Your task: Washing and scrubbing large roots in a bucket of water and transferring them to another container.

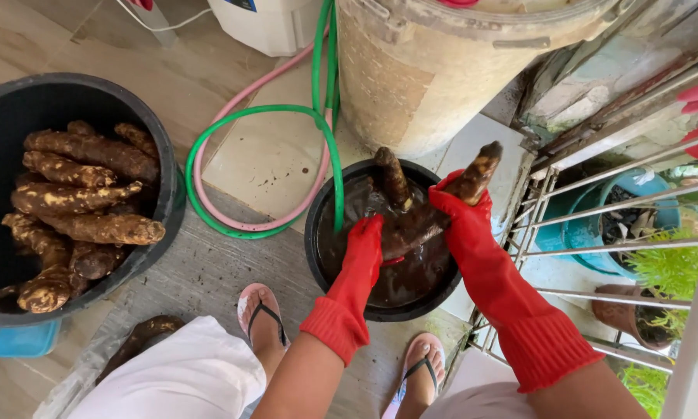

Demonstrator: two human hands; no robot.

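Observation:
Both my hands wear long red rubber gloves. My right hand (459, 208) grips one branch of a forked brown cassava root (402, 203) held over a small black basin (335, 295) of dark muddy water. My left hand (364, 240) presses against the lower part of the same root, just above the water. A green hose (327, 147) dips into the basin at its left side.
A large black tub (159, 147) of several muddy cassava roots stands at the left. A pink hose (233, 116) loops on the tiles. A big beige barrel (442, 70) is behind the basin. A metal railing (597, 233) with potted plants is at the right. My sandalled feet are below.

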